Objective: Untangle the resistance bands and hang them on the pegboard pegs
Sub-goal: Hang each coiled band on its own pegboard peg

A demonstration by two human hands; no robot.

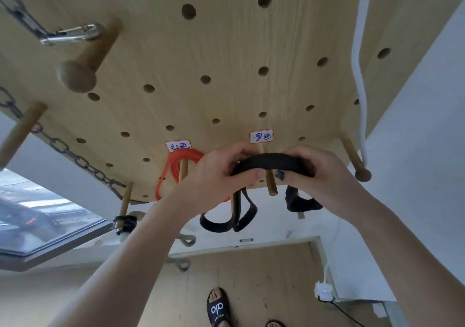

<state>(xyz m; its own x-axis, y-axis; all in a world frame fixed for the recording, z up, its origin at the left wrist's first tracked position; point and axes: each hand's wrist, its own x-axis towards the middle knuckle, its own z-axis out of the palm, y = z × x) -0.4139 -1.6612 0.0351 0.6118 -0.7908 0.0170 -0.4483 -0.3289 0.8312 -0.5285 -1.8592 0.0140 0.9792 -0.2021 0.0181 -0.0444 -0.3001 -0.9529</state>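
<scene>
The wooden pegboard (226,49) carries several pegs. Under its label marked in blue ink (261,136), 1 peg (270,183) has the black resistance band (270,163) looped across it, with both hands closed on the band: the left hand (216,173) grips its left end, the right hand (319,173) its right end. Black strap handles (226,219) dangle below the pegboard's lower edge. Left of that peg, an orange band (176,165) already hangs on another peg (183,170) under a second label (178,146). Toward the pegboard's left edge, a metal chain (75,155) and a carabiner (70,34) hang from pegs. A white cord (359,75) runs down the pegboard's right side.
</scene>
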